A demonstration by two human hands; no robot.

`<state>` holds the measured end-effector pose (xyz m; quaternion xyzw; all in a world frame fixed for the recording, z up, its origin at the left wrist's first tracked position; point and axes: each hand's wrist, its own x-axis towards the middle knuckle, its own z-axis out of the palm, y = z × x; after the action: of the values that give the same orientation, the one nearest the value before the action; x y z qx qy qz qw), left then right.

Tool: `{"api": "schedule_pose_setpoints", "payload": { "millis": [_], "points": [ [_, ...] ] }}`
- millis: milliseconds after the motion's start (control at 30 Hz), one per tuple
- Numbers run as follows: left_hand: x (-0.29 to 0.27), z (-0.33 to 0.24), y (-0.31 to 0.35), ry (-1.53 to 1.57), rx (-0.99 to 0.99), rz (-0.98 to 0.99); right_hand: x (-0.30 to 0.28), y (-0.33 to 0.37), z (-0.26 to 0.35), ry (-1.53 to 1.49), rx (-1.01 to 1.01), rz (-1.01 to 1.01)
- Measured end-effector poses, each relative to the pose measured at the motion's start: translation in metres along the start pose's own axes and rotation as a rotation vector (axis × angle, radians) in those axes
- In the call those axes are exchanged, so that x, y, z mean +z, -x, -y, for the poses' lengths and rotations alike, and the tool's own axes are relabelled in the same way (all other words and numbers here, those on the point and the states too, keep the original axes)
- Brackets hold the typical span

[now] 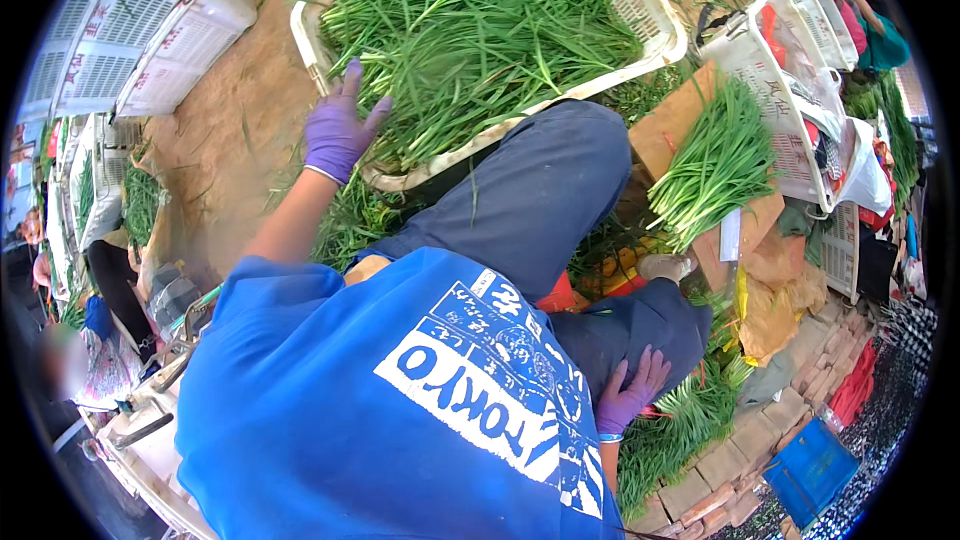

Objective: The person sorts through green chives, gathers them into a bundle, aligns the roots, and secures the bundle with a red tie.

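Observation:
My left hand [342,132], in a purple glove, has its fingers spread at the near left corner of a white plastic crate [670,48]. Its fingertips reach the edge of the long green chives [470,50] heaped in that crate. Nothing shows in its grasp. My right hand [632,395], gloved in purple too, lies low beside my bent knee with fingers apart. Next to it, on the ground, are more chives [680,440]; whether the palm touches them I cannot tell. A sorted bunch of chives [715,165] lies on a brown cardboard sheet [675,125] to the right.
Stacked white crates [190,30] stand at the far left. Another white crate [765,90] holding bags is at the right. Crumpled brown paper [775,310], brick paving [730,465], a blue plastic piece [810,470] and red string [853,385] are at lower right. A person [55,365] is at the left edge.

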<state>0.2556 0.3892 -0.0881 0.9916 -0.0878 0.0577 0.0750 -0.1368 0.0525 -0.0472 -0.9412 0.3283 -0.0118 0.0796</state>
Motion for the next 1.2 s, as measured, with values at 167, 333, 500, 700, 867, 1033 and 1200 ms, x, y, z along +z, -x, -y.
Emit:
{"api": "schedule_pose_setpoints", "payload": {
  "millis": [167,333,500,700,867,1033,1200],
  "points": [
    [-0.006,0.019,0.015,0.191,-0.282,0.374,0.0,0.007,0.011,-0.031,-0.035,-0.001],
    [-0.007,0.007,0.048,0.048,-0.247,0.601,0.003,0.001,0.012,-0.022,-0.035,-0.037],
    [0.029,0.045,0.056,0.245,-0.327,0.28,0.004,0.001,0.009,-0.01,-0.046,-0.061],
    [-0.041,0.025,-0.016,1.336,-0.502,-0.441,0.006,0.011,0.005,-0.011,-0.043,-0.086],
    [-0.051,-0.039,-0.067,1.369,-0.302,-0.384,0.009,0.012,0.006,-0.039,-0.011,-0.152],
    [0.049,-0.113,-0.074,0.765,0.364,0.594,0.009,0.012,0.014,-0.077,0.022,-0.201],
    [0.093,-0.198,-0.094,1.39,-0.961,0.866,0.022,0.02,0.006,-0.084,0.05,-0.285]
  ]
}}
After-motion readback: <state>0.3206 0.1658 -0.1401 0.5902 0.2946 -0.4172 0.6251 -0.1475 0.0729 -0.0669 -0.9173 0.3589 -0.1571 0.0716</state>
